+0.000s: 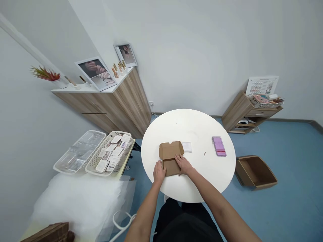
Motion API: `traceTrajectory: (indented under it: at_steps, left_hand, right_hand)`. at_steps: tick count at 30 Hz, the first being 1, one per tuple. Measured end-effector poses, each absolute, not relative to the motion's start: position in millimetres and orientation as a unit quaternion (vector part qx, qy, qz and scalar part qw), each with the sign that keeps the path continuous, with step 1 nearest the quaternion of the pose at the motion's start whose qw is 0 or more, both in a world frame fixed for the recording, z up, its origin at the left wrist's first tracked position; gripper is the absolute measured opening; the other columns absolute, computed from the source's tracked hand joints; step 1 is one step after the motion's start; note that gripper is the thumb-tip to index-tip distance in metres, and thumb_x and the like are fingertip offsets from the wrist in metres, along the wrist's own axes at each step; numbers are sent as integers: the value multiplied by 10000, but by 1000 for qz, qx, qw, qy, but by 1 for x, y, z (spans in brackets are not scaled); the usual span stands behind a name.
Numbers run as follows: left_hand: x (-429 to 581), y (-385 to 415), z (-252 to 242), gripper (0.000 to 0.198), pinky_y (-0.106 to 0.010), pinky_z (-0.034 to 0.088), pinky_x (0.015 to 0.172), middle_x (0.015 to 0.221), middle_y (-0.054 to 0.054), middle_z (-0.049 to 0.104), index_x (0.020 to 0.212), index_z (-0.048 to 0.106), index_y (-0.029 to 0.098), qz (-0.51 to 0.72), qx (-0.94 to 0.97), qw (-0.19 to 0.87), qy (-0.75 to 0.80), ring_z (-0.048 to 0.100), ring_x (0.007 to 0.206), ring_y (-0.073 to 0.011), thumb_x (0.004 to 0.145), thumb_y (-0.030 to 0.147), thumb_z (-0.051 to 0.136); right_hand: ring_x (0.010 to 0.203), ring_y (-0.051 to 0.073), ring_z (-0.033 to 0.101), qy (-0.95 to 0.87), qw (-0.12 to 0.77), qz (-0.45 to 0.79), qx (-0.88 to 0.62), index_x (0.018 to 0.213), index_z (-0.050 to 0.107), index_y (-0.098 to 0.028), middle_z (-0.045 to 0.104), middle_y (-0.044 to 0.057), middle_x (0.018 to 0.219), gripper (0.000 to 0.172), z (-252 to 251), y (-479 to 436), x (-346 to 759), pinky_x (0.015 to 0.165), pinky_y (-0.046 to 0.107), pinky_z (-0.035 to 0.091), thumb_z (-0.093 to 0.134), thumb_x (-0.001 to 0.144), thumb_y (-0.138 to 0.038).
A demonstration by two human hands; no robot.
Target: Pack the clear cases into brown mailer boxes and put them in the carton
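Cardboard mailer box [170, 158] lay with lid raised on round white table [202, 134]. Left hand [159, 172] curled around box's left edge, fingers pressed together. Right hand [183, 164] rested on box's near flap, fingers slightly spread. White packet [186, 147] sat just behind box.
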State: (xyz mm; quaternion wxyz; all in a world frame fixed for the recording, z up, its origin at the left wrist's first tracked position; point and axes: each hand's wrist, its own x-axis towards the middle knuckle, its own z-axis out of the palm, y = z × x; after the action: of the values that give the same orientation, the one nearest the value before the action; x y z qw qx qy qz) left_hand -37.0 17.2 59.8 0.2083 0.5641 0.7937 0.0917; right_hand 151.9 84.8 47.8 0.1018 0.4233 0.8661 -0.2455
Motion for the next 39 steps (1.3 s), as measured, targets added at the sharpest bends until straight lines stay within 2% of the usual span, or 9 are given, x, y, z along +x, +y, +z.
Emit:
traceTrajectory:
  at_steps: [5, 9, 12, 14, 18, 25, 31, 36, 39]
  left_hand:
    - [-48, 25, 57, 870, -563, 152, 1143, 1514, -144, 335, 1470, 251, 233, 115, 731, 160, 653, 248, 1414, -362, 748, 508, 653]
    - [-60, 37, 49, 990, -645, 12, 1133, 1572, -159, 233, 1514, 139, 222, 66, 729, 185, 656, 144, 1455, -370, 746, 599, 638]
    - [-68, 46, 44, 1019, -632, 22, 1141, 1576, -164, 222, 1520, 114, 214, 64, 711, 191, 673, 133, 1461, -358, 744, 613, 642]
    - [-71, 50, 42, 1042, -613, 49, 1150, 1579, -162, 216, 1521, 102, 217, 73, 705, 197, 677, 126, 1464, -352, 733, 621, 650]
    - [-74, 54, 38, 1098, -584, 131, 1153, 1588, -163, 183, 1524, 40, 213, 103, 688, 215, 686, 90, 1471, -344, 717, 614, 667]
    - [-75, 59, 28, 1152, -563, 218, 1145, 1604, -140, 128, 1516, -55, 240, 154, 680, 241, 676, 29, 1475, -334, 707, 587, 688]
    - [-78, 66, 26, 1160, -524, 241, 1156, 1596, -152, 155, 1521, -9, 204, 164, 687, 247, 663, 42, 1475, -326, 693, 579, 713]
    - [-73, 72, 30, 1147, -528, 229, 1160, 1602, -139, 136, 1522, 7, 212, 149, 697, 269, 647, 29, 1475, -326, 693, 587, 706]
    - [-61, 73, 30, 1189, -510, 220, 1170, 1603, -141, 135, 1522, -21, 203, 156, 712, 275, 627, 26, 1476, -317, 674, 563, 731]
  right_hand:
    - [1457, 363, 130, 886, 102, -234, 388, 1527, 174, -134, 184, 177, 1584, 1272, 55, 103, 140, 1162, 474, 180, 870, 506, -434]
    - [1427, 341, 209, 884, 25, -247, 396, 1491, 278, -136, 290, 162, 1550, 1004, 62, 117, 144, 1159, 473, 164, 702, 695, -577]
    - [1316, 306, 376, 801, -91, -234, 544, 1406, 398, -153, 447, 150, 1430, 599, 62, 135, 161, 1101, 444, 277, 435, 905, -479]
    - [1241, 328, 438, 703, -121, -219, 665, 1351, 440, -121, 502, 184, 1336, 507, 57, 150, 176, 1053, 454, 326, 374, 924, -386]
    - [1173, 387, 496, 579, -97, -234, 775, 1274, 477, -44, 542, 254, 1234, 587, 35, 175, 197, 973, 473, 389, 495, 837, -435]
    - [1071, 388, 584, 561, -110, -296, 765, 1188, 471, -114, 581, 244, 1166, 618, 10, 178, 190, 864, 471, 468, 601, 714, -488]
    - [891, 276, 648, 505, -191, -381, 751, 1125, 426, -196, 643, 110, 1019, 450, 28, 177, 187, 787, 396, 512, 551, 732, -375]
    - [902, 223, 651, 455, -352, -427, 698, 1106, 396, -227, 652, 86, 1026, 413, 63, 176, 186, 740, 343, 541, 502, 786, -464]
    - [902, 213, 659, 486, -376, -486, 622, 1074, 396, -243, 676, 50, 974, 404, 75, 157, 177, 727, 333, 548, 512, 791, -506]
